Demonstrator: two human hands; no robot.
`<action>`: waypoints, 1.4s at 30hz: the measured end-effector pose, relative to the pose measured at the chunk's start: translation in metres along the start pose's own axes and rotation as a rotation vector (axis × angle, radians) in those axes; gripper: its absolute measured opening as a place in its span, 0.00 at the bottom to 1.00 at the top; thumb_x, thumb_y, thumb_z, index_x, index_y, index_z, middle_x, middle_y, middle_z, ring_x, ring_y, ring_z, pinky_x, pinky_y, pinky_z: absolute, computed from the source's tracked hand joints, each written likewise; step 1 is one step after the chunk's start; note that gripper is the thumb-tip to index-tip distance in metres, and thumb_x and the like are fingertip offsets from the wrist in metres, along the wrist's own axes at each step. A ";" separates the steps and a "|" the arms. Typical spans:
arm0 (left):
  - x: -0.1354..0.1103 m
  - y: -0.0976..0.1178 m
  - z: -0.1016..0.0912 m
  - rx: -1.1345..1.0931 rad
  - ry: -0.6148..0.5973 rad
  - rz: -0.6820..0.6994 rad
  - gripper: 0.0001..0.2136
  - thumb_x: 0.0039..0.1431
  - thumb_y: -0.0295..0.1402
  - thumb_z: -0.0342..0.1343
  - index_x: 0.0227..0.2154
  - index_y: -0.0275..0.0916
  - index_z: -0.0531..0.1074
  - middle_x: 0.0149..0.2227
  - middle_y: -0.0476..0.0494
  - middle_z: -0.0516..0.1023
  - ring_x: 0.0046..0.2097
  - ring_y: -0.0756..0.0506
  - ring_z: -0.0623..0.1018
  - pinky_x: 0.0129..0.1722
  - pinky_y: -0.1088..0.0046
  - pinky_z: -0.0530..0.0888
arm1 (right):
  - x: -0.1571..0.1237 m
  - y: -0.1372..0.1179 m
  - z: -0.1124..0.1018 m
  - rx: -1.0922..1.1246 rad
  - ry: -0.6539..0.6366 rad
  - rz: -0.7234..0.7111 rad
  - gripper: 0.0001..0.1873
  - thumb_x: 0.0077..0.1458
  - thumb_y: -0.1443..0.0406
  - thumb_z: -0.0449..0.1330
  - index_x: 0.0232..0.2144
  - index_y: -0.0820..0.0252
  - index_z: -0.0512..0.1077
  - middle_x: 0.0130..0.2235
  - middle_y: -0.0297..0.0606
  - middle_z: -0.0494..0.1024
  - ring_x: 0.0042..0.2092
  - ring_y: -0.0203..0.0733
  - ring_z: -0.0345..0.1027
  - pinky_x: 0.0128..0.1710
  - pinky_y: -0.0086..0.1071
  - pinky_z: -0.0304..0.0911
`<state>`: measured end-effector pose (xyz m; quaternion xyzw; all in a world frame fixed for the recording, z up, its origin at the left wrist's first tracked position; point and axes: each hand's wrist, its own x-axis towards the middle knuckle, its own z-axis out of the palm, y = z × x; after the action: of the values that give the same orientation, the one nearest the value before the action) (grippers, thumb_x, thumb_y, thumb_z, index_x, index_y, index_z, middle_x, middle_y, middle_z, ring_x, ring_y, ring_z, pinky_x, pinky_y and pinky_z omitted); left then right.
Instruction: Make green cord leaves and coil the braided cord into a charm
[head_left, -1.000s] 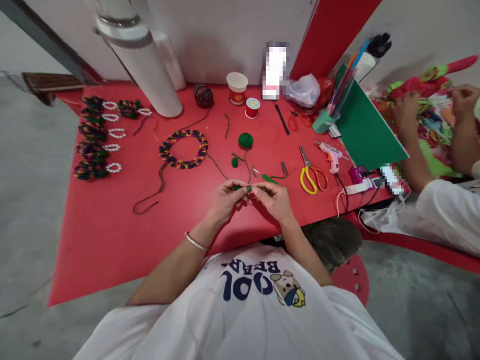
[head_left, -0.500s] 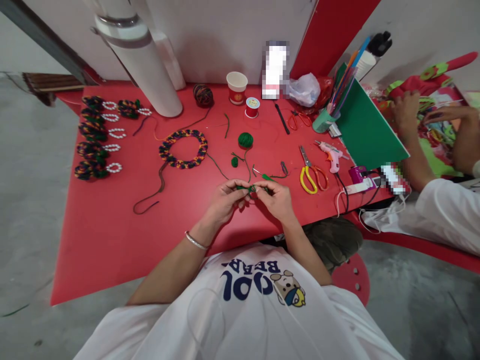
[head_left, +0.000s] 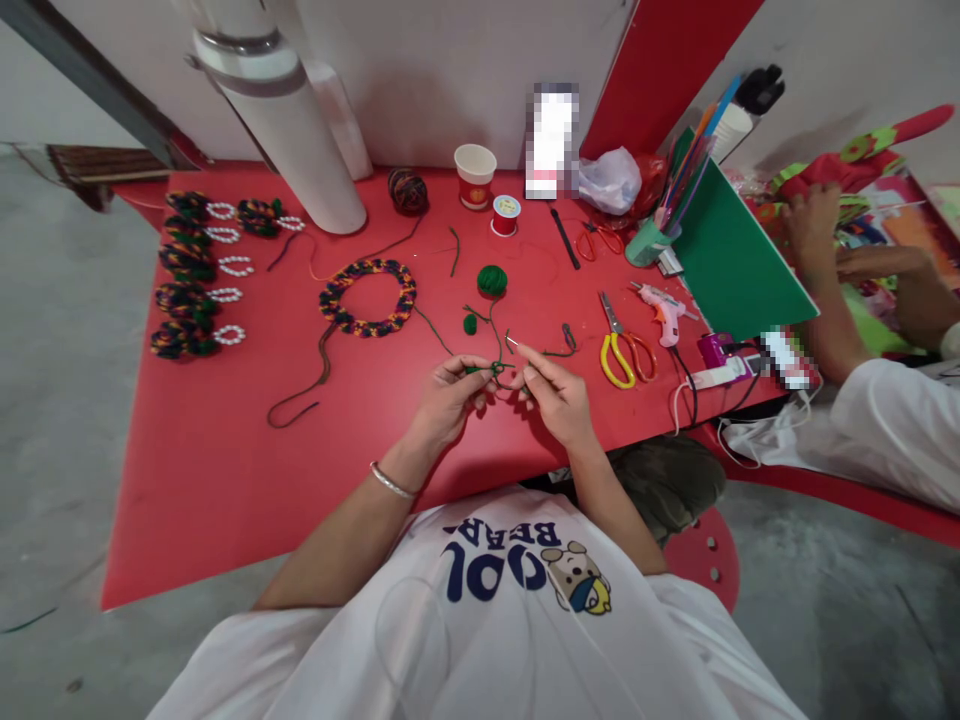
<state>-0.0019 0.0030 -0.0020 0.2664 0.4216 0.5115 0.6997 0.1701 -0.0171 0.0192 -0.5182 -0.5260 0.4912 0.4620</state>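
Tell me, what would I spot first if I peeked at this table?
The bright red table grabs you first. At its near edge, the left hand pinches a bit of green yarn while the right hand holds a thin hook beside it. Farther back lies a colourful yarn ring, with yellow scissors off to the right.

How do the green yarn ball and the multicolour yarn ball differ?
The green yarn ball is one colour, mid-table, its strand reaching the left hand; the multicolour yarn ball is dark, mixed-coloured, farther back beside the white pipe. Both rest on the red table.
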 end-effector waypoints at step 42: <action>-0.008 -0.004 0.007 0.078 0.039 0.118 0.13 0.49 0.36 0.71 0.36 0.37 0.79 0.24 0.48 0.80 0.24 0.50 0.77 0.22 0.77 0.71 | 0.001 -0.002 0.022 -0.046 0.061 0.118 0.15 0.55 0.52 0.67 0.31 0.58 0.80 0.25 0.36 0.82 0.25 0.39 0.77 0.25 0.30 0.72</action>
<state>0.0052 -0.0058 0.0014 0.3081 0.4383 0.5402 0.6490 0.1479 -0.0172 0.0195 -0.5735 -0.4913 0.4894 0.4362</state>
